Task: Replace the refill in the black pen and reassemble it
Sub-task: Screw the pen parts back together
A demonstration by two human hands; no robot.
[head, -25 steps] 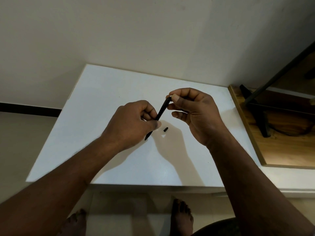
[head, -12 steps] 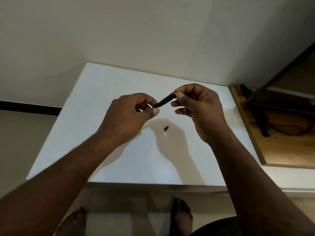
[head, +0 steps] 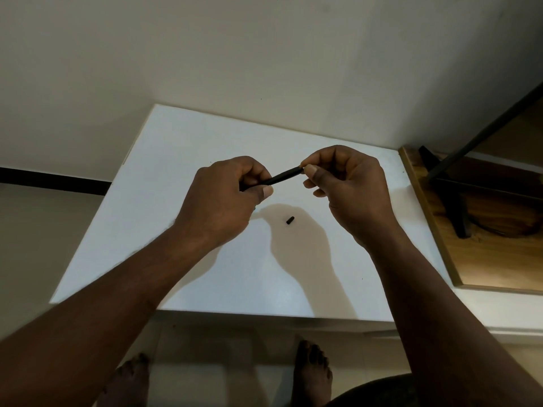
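Black pen (head: 284, 175) is held above the tabletop (head: 164, 177), spanning both grips: left hand (head: 227, 195) curled round its lower end, right hand (head: 349, 183) pinching its upper end.

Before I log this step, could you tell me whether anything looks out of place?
A small black piece lies loose on the white table, apart from the black pen that the left hand and right hand hold above it; it could roll away. Nothing else stands out.
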